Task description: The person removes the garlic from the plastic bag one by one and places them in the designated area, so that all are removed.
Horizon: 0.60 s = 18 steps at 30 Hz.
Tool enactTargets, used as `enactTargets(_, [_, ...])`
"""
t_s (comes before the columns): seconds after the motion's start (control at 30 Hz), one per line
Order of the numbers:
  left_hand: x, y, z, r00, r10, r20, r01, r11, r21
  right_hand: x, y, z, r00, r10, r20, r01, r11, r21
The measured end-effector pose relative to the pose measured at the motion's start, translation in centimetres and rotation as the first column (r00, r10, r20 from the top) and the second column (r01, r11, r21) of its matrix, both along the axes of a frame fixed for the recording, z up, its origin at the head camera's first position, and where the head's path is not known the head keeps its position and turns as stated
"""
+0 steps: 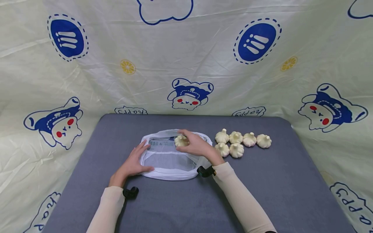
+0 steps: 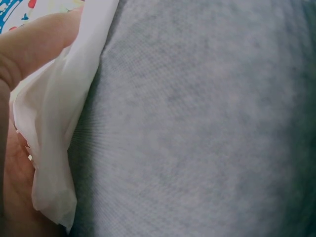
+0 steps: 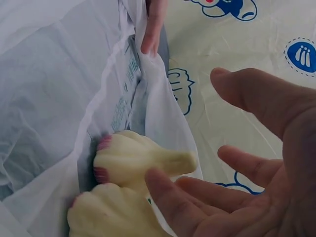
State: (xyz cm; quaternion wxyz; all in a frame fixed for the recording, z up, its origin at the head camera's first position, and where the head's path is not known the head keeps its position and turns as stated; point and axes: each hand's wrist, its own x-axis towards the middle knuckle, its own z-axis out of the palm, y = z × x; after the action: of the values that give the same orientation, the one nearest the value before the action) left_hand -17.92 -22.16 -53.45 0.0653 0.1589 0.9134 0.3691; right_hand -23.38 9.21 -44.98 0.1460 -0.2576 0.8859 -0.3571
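Observation:
A white plastic bag (image 1: pixel 175 176) lies on the table, its mouth spread wide. My left hand (image 1: pixel 135 161) holds the bag's left rim, fingertips and thumb over the edge; in the left wrist view white film hangs beside the thumb (image 2: pixel 42 42). Over the far right part of the mouth is my right hand (image 1: pixel 197 144), thumb and fingers apart around a garlic bulb (image 1: pixel 181 141). In the right wrist view two garlic bulbs (image 3: pixel 131 158) lie against the bag's inner side, one fingertip right at them and the thumb well away.
Right of the bag, several garlic bulbs (image 1: pixel 235 137) stand in two rows on the grey table (image 1: pixel 262 184), the nearest close to the bag's right edge. A printed cream sheet (image 1: pixel 204 38) hangs behind and around the table.

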Motion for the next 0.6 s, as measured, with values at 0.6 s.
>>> enactTargets(0.6, [-0.1, 0.1, -0.1, 1.000, 0.014, 0.007, -0.014, 1.000, -0.012, -0.7, -1.6, -1.1, 0.992, 0.129, 0.009, -0.129, 0.991, -0.032])
